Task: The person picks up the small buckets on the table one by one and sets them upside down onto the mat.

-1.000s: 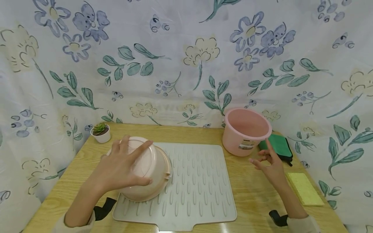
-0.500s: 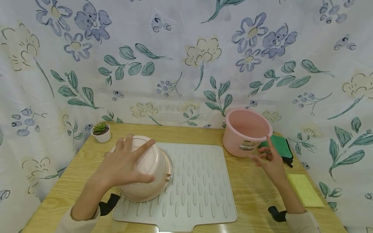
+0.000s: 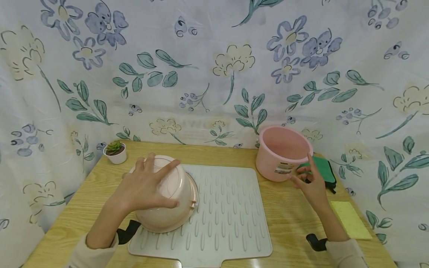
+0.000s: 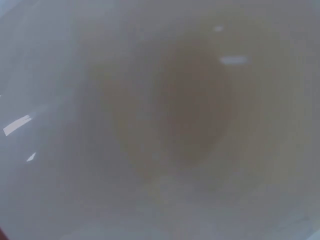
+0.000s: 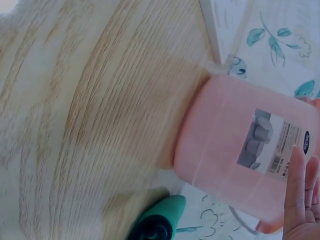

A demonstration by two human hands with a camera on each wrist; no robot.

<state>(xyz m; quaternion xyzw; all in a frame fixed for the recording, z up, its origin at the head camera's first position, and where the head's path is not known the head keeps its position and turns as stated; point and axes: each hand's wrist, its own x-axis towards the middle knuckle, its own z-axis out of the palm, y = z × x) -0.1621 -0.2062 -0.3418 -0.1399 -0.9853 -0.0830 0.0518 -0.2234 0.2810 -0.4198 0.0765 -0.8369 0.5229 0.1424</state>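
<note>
Where the bowl ends, the mat runs nearly to the bucket

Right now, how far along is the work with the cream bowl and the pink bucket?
Looks done: the cream bowl sits bottom up on the grey mat. In hand: the left hand rests on its base; the right hand is at the pink bucket, contact unclear. Perhaps left: the bucket stands upright on the table, off the mat, so it may need placing there.
</note>
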